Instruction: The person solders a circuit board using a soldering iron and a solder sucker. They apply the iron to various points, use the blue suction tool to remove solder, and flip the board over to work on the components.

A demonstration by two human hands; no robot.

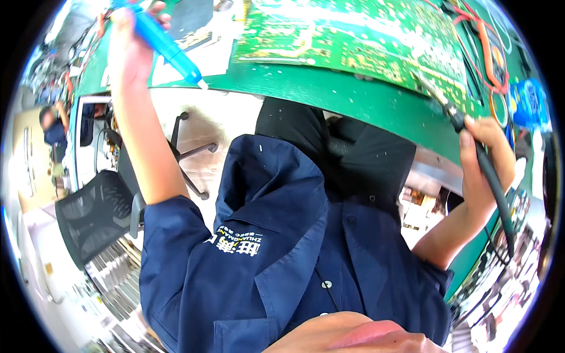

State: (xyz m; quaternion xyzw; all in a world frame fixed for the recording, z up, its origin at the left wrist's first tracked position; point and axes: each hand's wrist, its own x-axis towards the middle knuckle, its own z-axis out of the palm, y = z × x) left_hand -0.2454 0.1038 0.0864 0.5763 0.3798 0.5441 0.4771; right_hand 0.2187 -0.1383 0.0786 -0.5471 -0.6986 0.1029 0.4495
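Observation:
In my left hand [134, 50] is a blue desoldering pump [163, 44], its pale nozzle slanting down to the right near the bench's front edge. My right hand [489, 154] grips the dark handle of a soldering iron [485, 162]. The iron's metal tip points up and left over the right part of a large green circuit board [353, 44]; I cannot tell whether it touches. The board lies on the green bench top [259, 76] between my hands, with bright glare across it.
A red-and-black multimeter [491, 56] with cables lies right of the board, beside a blue plastic package [529, 103]. A dark flat item [187, 23] and white paper sit at left. A black mesh chair [94, 212] stands behind on the left, and another person [54, 129] is farther off.

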